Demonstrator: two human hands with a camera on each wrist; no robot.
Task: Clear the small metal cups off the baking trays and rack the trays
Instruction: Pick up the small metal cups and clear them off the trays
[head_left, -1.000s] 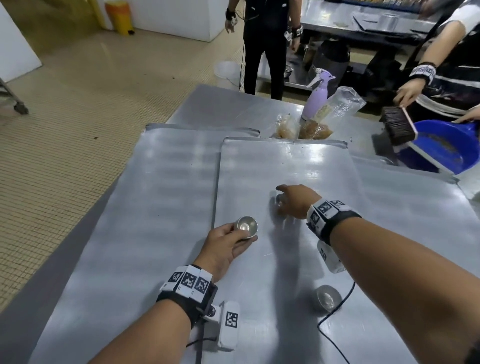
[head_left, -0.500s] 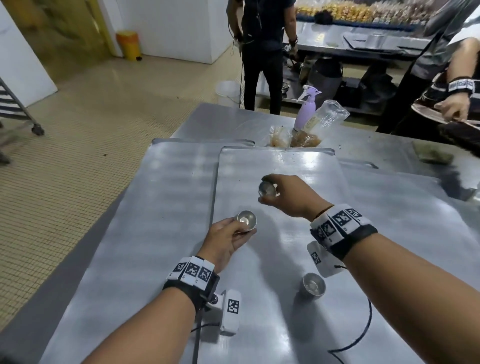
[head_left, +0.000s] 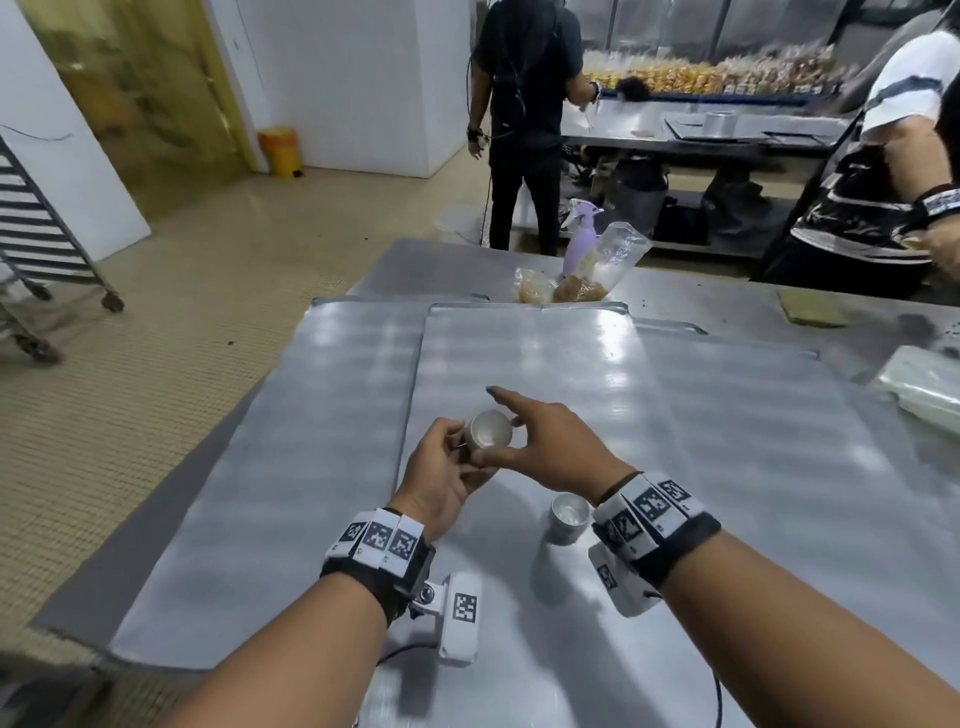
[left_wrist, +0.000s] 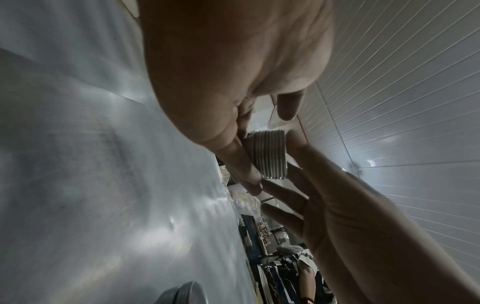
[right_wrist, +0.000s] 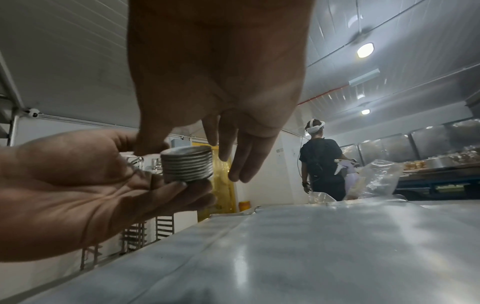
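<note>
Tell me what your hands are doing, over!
Left hand holds cup stack. Right hand open, thumb touching it. One cup on tray. Nothing blocking it.

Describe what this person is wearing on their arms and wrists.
No sleeves. The left band and right band are black, covered with white tiles printed with black square codes. Below each sits a white camera box, marked with the same code, trailing a thin black cable.

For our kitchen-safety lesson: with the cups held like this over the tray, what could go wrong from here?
1. The stack of cups is perched on fingertips of the left hand; it could tip and scatter over the tray.
2. The lone cup stands close beside the wrist band of the right hand, which might knock it over.
</note>
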